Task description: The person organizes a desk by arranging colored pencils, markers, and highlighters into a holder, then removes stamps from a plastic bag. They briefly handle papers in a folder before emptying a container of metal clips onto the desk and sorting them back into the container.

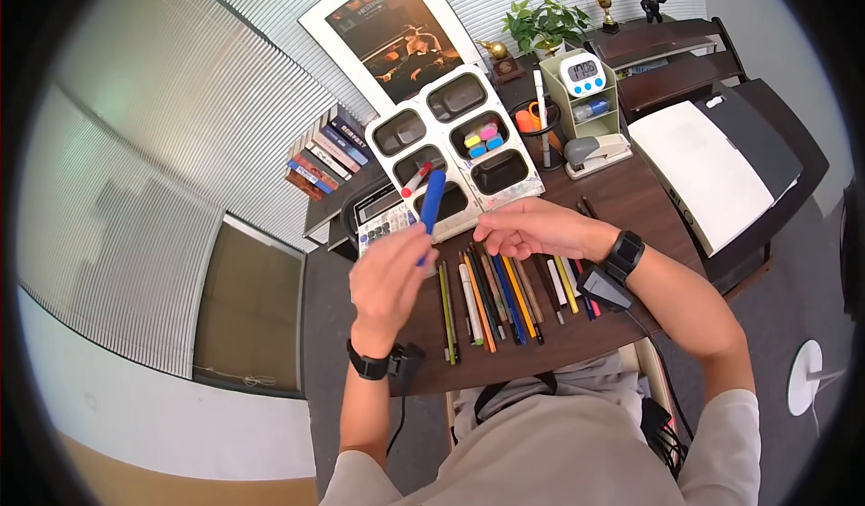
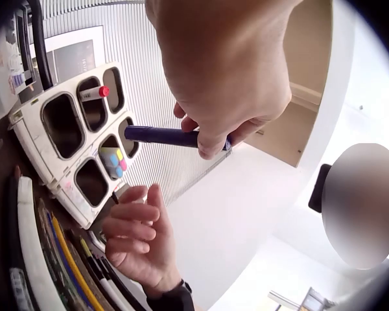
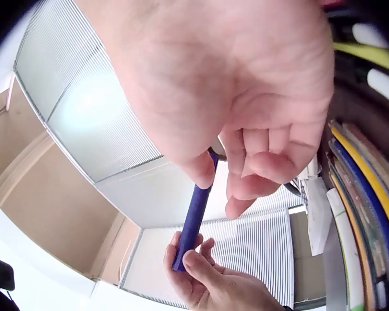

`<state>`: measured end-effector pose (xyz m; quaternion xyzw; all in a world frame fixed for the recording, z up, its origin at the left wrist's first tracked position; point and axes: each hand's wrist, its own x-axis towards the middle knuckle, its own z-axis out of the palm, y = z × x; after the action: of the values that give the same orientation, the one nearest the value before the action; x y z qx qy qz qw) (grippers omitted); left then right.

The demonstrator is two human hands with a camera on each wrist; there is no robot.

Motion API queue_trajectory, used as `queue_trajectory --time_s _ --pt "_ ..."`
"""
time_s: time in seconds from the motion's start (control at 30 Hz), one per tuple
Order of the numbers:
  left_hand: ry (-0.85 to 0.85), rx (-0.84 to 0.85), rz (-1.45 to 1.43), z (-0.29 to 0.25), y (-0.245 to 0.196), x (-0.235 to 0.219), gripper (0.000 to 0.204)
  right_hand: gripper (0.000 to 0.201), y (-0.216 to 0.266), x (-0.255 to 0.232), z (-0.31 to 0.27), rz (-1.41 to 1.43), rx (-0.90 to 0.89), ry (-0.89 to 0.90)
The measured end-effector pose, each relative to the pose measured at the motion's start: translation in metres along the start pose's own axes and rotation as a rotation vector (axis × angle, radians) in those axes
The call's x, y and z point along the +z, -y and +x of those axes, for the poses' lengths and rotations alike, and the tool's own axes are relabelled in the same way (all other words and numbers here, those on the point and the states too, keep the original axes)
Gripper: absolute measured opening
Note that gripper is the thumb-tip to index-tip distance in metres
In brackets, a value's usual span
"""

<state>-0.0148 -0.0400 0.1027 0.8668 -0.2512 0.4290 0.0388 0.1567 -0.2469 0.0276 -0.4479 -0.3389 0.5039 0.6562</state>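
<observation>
My left hand [image 1: 383,276] grips a blue marker [image 1: 432,201] near its lower end, between thumb and fingers, and it points up toward the white organizer [image 1: 443,141]. In the left wrist view the marker [image 2: 162,136] overlaps one of the compartments. My right hand [image 1: 532,227] hovers to the right of it, fingers loosely curled, nothing between them. A red-capped marker [image 1: 415,181] leans in a left compartment of the organizer. Small colored highlighters [image 1: 487,142] sit in a right compartment.
Several pens and pencils [image 1: 514,299] lie in a row on the dark desk [image 1: 644,200]. A calculator [image 1: 383,218] lies left of the organizer. A black mesh pen cup [image 1: 546,153], a stapler [image 1: 596,150] and a green timer shelf [image 1: 596,126] stand to the right.
</observation>
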Motion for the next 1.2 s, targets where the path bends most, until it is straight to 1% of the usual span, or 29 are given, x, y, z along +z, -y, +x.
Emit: queue_trajectory --time_s 0.07,0.1,0.2,0.23,0.3,0.43,0.5,0.6,0.93,1.03,1.1,1.17,1.2 --pt "-0.079 -0.086 0.013 0.005 0.015 0.0 0.035 0.038 0.0 -0.001 0.001 -0.013 -0.005 -0.026" --pt "-0.08 -0.085 0.015 0.008 0.021 0.002 0.035 0.037 0.0 -0.001 0.001 -0.018 0.003 -0.025" --pt "-0.094 -0.188 -0.002 0.012 0.039 0.012 0.031 0.035 0.001 0.002 0.0 -0.031 0.011 -0.025" --pt "-0.095 -0.189 -0.002 0.012 0.044 0.017 0.031 0.034 0.001 0.002 0.0 -0.037 0.011 -0.024" --pt "-0.033 -0.258 -0.015 0.013 0.053 0.024 0.027 0.034 0.001 0.002 0.0 -0.038 0.012 -0.023" --pt "0.025 -0.302 0.003 0.009 0.068 0.04 0.026 0.034 0.0 0.0 0.001 -0.047 0.008 -0.02" --pt "0.067 -0.361 -0.014 0.007 0.074 0.047 0.026 0.034 0.001 0.0 0.0 -0.048 0.002 -0.021" --pt "0.095 -0.351 0.0 0.008 0.077 0.051 0.027 0.033 0.0 0.0 0.001 -0.051 -0.001 -0.02" --pt "0.102 -0.342 -0.033 0.013 0.076 0.058 0.025 0.032 0.003 -0.001 0.0 -0.08 -0.007 -0.044" --pt "0.116 -0.344 -0.038 0.013 0.075 0.058 0.028 0.032 0.004 -0.004 0.001 -0.104 -0.015 -0.057" --pt "0.093 -0.305 0.02 0.012 0.073 0.057 0.033 0.032 0.009 -0.006 -0.001 -0.124 -0.026 -0.073" --pt "0.061 -0.322 0.019 0.013 0.062 0.049 0.034 0.033 0.019 -0.007 -0.007 -0.142 -0.036 -0.093" --pt "0.029 -0.34 0.02 0.012 0.056 0.044 0.035 0.034 0.026 -0.008 -0.011 -0.256 -0.047 -0.121"
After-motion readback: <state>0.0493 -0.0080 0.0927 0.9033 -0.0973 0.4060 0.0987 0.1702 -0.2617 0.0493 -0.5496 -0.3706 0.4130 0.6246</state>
